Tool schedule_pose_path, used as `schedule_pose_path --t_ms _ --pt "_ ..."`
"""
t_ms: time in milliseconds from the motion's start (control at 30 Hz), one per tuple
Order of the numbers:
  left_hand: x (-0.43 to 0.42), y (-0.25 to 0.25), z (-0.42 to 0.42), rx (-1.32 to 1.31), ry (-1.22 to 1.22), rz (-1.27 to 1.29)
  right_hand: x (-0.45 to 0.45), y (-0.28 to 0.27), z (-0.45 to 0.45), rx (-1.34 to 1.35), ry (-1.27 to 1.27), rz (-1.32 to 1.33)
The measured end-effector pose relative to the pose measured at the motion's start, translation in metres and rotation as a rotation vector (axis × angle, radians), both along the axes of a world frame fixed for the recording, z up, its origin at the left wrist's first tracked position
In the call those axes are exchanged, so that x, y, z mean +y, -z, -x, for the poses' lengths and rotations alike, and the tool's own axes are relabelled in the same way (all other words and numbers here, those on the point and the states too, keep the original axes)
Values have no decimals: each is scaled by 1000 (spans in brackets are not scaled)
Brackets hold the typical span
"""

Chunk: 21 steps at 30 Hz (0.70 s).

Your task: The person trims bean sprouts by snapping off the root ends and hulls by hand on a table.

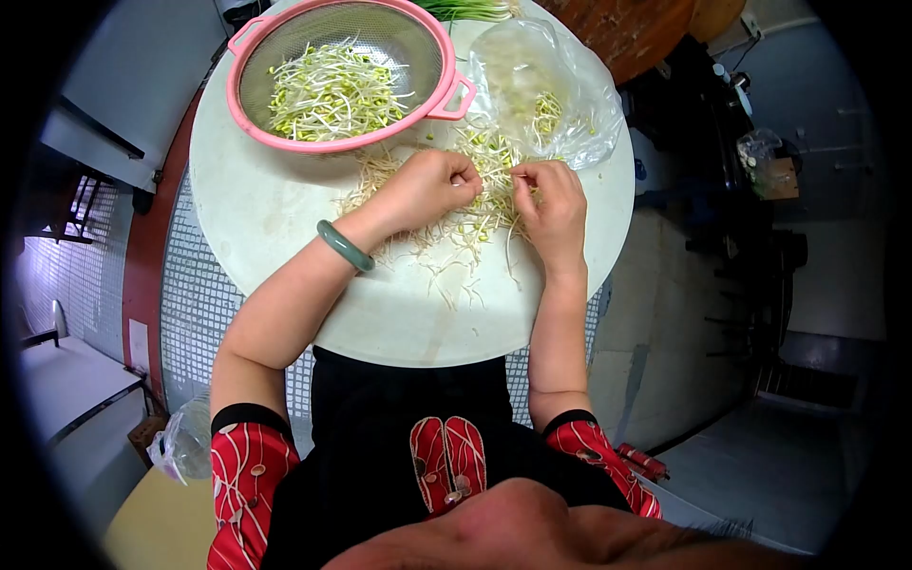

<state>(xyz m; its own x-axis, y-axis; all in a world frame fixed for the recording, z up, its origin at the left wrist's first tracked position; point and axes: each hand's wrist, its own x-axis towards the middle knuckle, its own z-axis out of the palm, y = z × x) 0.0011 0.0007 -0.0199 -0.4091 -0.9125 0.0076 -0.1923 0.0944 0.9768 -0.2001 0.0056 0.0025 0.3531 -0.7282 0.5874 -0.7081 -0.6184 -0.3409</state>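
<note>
A loose pile of bean sprouts [489, 157] lies on the round white table [427, 332]. Over its left part is my left hand [432, 190], a green bangle on the wrist, its fingers curled in a pinch. My right hand [551, 204] is over the pile's right side, thumb and fingertips pinched together close to the left fingertips. Whatever the fingertips hold is too small to make out. Behind my left hand stands a pink-rimmed strainer [332, 144] with sprouts in it. A clear plastic bag [589, 104] with some sprouts lies behind my right hand.
Green onions [465, 9] lie at the table's far edge. Beyond it is a brown wooden surface [617, 33]. A yellow stool [161, 522] and a plastic bag [190, 442] are at the lower left. Dark furniture stands at the right.
</note>
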Motion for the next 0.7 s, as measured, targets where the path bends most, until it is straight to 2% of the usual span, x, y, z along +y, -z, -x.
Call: schedule_pose_path --t_ms 67,167,567,667,700 --pt "-1 -2 -1 45 15 -79 0 -4 1 -85 -40 -21" --pt "-5 6 -1 56 34 -58 -2 1 -2 -123 -138 -75" --pt "-8 10 -2 119 69 -106 2 2 -1 59 -79 -185" --pt "-9 -2 -7 313 144 -343 4 3 2 -194 7 -323" --pt "-10 -2 -7 386 108 -347 7 -2 3 -168 -47 -324"
